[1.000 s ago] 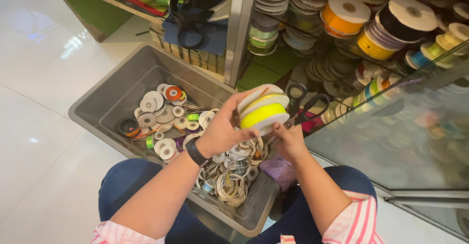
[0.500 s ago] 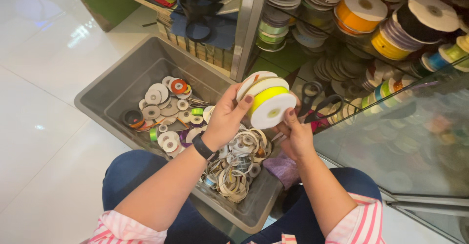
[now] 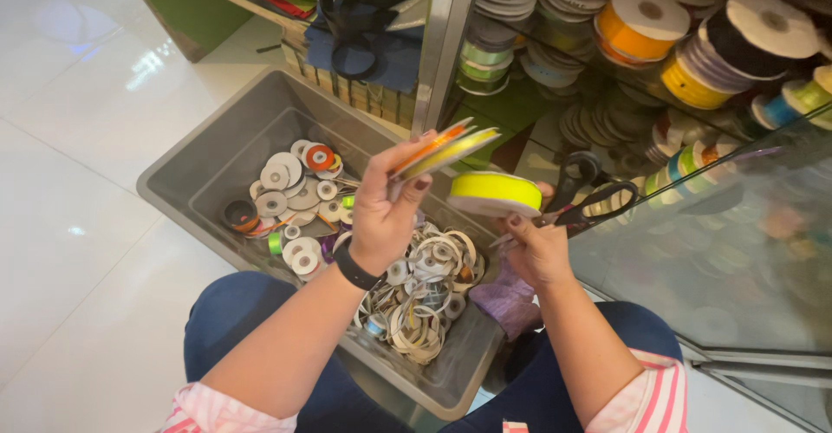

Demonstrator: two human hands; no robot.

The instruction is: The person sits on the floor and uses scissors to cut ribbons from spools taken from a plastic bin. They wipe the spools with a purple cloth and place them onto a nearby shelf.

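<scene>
You are seated on a white tiled floor (image 3: pixel 78 182) with a grey plastic bin (image 3: pixel 186 160) resting against your knees, which are in dark blue trousers (image 3: pixel 234 329). At the near end of the bin lies a loose heap of small reels and coiled ribbon ends (image 3: pixel 425 294), with a crumpled purple scrap (image 3: pixel 511 299) just beside the bin's right wall. Above that heap your left hand (image 3: pixel 381 216), a black band (image 3: pixel 354 270) on its wrist, is raised with its grip closed on a fanned pair of thin flat spools (image 3: pixel 442 151), one orange-edged and one yellow-edged, tilted up and to the right. Just to the right of it, over the bin's right edge, your right hand (image 3: pixel 537 247) has its grip closed too: its fingertips hold a wider bright yellow ribbon spool (image 3: pixel 496 192) lying flat. The same hand carries black-handled scissors (image 3: pixel 589 199), whose handles point away from you. The yellow spool and the thin spools are near each other but apart. By the look of it you are sorting, comparing spools held up from the bin. With both hands full, any next move calls for freeing one grip first and minding the scissor blades close to your fingers. At the far left of the bin lie more flat white discs (image 3: pixel 290 186). Beyond the bin stands a metal post (image 3: pixel 438 43), and behind it a glass cabinet's shelves (image 3: pixel 641 21) are stacked with ribbon spools in many colours.
</scene>
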